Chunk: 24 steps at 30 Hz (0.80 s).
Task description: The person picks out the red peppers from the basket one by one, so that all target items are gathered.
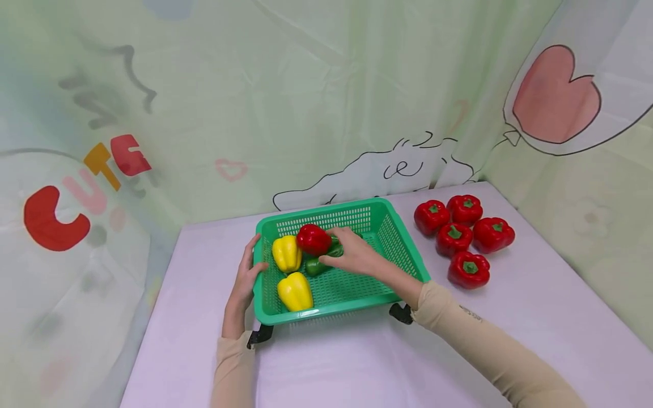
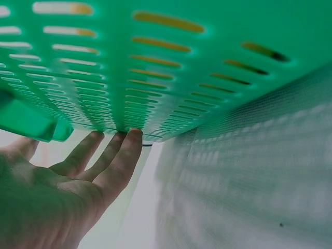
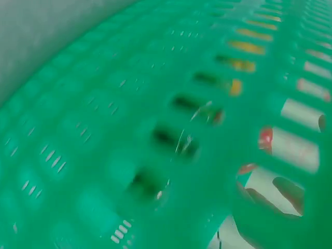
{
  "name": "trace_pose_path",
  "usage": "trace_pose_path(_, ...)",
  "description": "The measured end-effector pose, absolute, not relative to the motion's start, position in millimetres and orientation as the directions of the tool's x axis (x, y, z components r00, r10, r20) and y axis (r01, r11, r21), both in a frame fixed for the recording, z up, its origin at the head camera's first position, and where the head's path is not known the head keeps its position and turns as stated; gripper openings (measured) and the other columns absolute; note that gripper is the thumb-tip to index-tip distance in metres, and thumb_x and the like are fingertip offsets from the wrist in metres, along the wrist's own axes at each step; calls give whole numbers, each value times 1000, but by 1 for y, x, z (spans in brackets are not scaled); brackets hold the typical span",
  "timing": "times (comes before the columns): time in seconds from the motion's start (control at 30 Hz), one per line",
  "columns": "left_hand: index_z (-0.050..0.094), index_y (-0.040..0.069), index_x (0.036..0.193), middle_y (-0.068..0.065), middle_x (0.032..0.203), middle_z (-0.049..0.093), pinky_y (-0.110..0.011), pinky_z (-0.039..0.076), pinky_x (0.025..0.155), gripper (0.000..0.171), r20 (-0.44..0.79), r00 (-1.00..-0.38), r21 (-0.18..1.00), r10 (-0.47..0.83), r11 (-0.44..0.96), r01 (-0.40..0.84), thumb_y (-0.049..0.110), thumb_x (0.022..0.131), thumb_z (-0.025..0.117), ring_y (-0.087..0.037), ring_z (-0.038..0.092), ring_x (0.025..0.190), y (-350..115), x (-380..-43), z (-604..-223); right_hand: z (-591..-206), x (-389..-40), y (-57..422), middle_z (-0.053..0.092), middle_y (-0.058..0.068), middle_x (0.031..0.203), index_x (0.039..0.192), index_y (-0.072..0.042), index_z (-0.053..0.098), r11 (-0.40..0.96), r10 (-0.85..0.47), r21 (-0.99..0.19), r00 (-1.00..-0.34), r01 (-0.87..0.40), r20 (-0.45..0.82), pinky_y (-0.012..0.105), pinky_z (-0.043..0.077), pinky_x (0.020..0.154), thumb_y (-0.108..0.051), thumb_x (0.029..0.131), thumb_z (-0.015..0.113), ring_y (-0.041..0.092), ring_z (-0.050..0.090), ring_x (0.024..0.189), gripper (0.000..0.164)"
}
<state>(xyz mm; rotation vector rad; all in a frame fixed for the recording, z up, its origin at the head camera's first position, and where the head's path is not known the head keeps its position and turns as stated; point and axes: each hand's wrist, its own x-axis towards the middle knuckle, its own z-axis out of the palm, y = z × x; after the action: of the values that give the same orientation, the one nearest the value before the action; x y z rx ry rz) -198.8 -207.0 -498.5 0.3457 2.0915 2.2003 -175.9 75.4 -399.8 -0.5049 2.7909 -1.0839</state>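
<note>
A green plastic basket point(image 1: 336, 311) sits on the table, its slotted wall filling both wrist views. My left hand point(image 1: 247, 280) grips its left rim, thumb over the edge and fingers point(image 2: 122, 161) against the outer wall. Inside lie two yellow bell peppers point(image 1: 287, 253), one behind the other, and green peppers point(image 1: 318, 266) partly hidden by my right hand. A red bell pepper point(image 1: 313, 239) rests against them. My right hand point(image 1: 352, 253) reaches into the basket, thumb and fingers spread apart at the red pepper's right side. Through the slots, the right wrist view shows little of it.
Several red bell peppers point(image 1: 454, 239) stand in a group on the white table point(image 1: 535, 317), right of the basket. A patterned curtain point(image 1: 306, 113) hangs behind the table and along its sides.
</note>
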Motion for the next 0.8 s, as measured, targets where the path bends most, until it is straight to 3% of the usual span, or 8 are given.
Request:
trace_pose_path(0.23, 19, 20, 158, -20, 156, 27, -33, 55, 83, 76, 113, -969, 992, 218, -71, 100, -2, 90, 46, -42, 46, 121, -207, -199, -498, -408, -184, 57, 43, 18, 145, 143, 1, 44, 671, -349, -693, -937, -263, 18, 42, 54, 88, -28, 90, 68, 33, 53, 119, 64)
trace_pose_path(0.57, 21, 20, 158, -18, 156, 28, -30, 55, 82, 74, 107, -971, 994, 216, -57, 97, -1, 91, 46, -40, 47, 120, -204, -201, -497, -421, -192, 58, 45, 17, 146, 148, 0, 37, 664, -344, -700, -938, -264, 28, 44, 53, 91, -24, 91, 66, 34, 51, 122, 68)
trace_pose_path(0.8, 22, 21, 157, -19, 154, 30, -32, 54, 83, 74, 97, -975, 995, 200, -36, 91, -1, 91, 47, -40, 47, 119, -206, -200, -497, -423, -193, 55, 55, 19, 129, 149, -2, 35, 683, -303, -695, -953, -227, 13, 45, 53, 89, -24, 90, 67, 32, 55, 113, 71)
